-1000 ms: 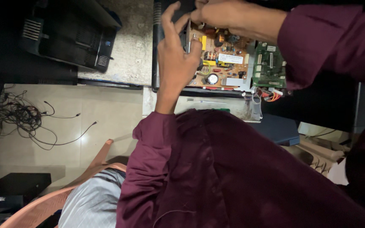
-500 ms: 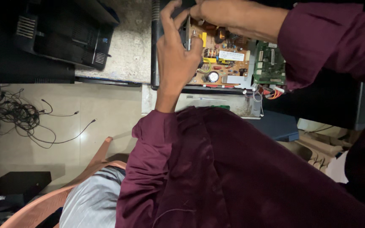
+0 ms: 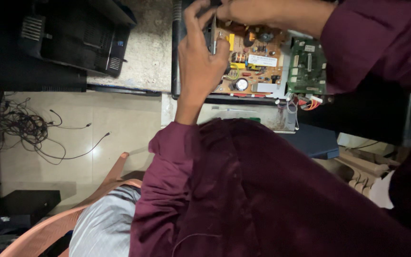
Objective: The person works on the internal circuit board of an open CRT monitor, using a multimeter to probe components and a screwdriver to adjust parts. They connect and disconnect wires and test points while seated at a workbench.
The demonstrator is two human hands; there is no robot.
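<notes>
An opened device holds a brown circuit board [image 3: 250,71] with capacitors, coils and a yellow part, and a smaller green board [image 3: 306,66] to its right. My left hand [image 3: 198,62] rises from a maroon sleeve and grips a thin upright metal piece [image 3: 213,29] at the brown board's left edge. My right hand [image 3: 258,12] reaches in along the top of the frame. Its curled fingers meet a dark part [image 3: 205,5] just above the metal piece. The fingertips are cut off by the frame edge.
A bundle of coloured wires [image 3: 305,102] hangs below the green board. A black machine [image 3: 79,40] sits at the upper left on a speckled stone top [image 3: 148,52]. Loose black cables [image 3: 34,131] lie on the tiled floor. An orange chair [image 3: 72,219] is at the bottom left.
Both hands stay at the left edge of the brown board. The view has drifted slightly, so the black machine sits a little lower and further right.
</notes>
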